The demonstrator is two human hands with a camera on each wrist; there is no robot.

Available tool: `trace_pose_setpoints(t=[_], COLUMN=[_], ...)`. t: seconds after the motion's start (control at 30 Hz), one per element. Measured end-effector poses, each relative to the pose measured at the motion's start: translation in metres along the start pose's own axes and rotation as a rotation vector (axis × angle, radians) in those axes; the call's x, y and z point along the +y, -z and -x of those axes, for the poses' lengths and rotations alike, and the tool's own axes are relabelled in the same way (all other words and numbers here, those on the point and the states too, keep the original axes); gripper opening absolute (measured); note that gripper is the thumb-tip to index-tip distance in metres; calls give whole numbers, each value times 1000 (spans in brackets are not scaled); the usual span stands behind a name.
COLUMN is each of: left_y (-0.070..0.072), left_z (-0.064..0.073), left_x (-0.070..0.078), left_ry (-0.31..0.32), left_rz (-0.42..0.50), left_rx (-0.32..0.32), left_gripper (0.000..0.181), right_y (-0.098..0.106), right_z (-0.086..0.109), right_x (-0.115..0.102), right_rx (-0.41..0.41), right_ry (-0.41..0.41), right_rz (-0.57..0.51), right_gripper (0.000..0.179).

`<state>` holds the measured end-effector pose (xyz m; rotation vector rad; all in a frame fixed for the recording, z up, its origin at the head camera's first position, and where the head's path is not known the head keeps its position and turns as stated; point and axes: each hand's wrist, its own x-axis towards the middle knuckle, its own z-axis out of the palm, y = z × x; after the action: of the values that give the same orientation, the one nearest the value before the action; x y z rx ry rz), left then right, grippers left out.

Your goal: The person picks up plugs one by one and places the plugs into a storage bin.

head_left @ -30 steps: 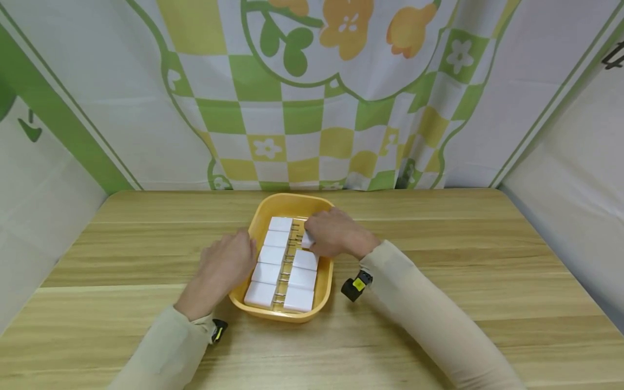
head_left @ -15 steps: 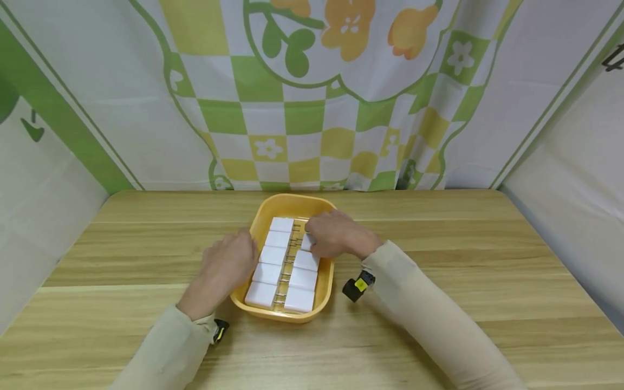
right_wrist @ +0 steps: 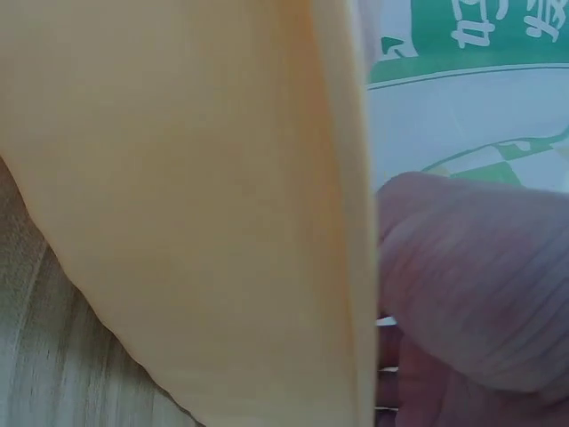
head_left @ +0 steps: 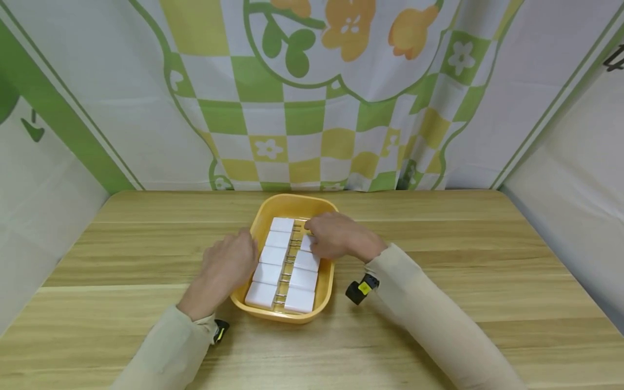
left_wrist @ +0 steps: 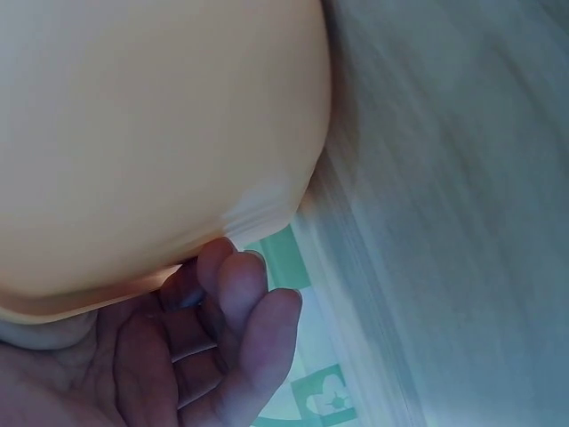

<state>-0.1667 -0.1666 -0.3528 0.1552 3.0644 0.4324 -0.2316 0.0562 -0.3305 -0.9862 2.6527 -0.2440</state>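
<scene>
A yellow plastic basin (head_left: pixel 327 290) holds two columns of white blocks with thin metal prongs. The prongs of both columns point toward the middle. My left hand (head_left: pixel 229 261) grips the basin's left rim; its curled fingers (left_wrist: pixel 271 334) show outside the wall in the left wrist view. Over the right wall reaches my right hand (head_left: pixel 335 235), its fingers at the farthest visible white block (head_left: pixel 306 243) of the right column. That block is partly covered by the hand. In the right wrist view the basin wall hides the fingertips and the block.
A wooden table (head_left: pixel 439 227) carries the basin. Behind it hangs a green, yellow and white checkered curtain (head_left: pixel 307 116). White cloth panels stand at the left and right sides.
My right hand has shifted slightly, and the white block at its fingers now sits closer in line with its column. My left hand stays on the rim.
</scene>
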Motion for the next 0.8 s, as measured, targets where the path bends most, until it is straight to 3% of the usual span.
trace_pose_setpoints(t=[0.2, 0.5, 0.63, 0.8], left_y=[-1, 0, 0, 0], left_z=[0, 0, 0, -1], left_x=[1, -1, 0, 0], left_ry=[5, 4, 7, 13], left_rz=[5, 4, 3, 6], left_rx=[-3, -2, -7, -18], left_gripper=[27, 27, 27, 27], right_y=[4, 7, 5, -1], right_z=[20, 58, 76, 98], right_x=[7, 25, 36, 50], right_rx=[136, 341, 355, 290], right_ry=[58, 131, 102, 65], right_rz=[-97, -117, -81, -66], right_gripper=[40, 35, 35, 33])
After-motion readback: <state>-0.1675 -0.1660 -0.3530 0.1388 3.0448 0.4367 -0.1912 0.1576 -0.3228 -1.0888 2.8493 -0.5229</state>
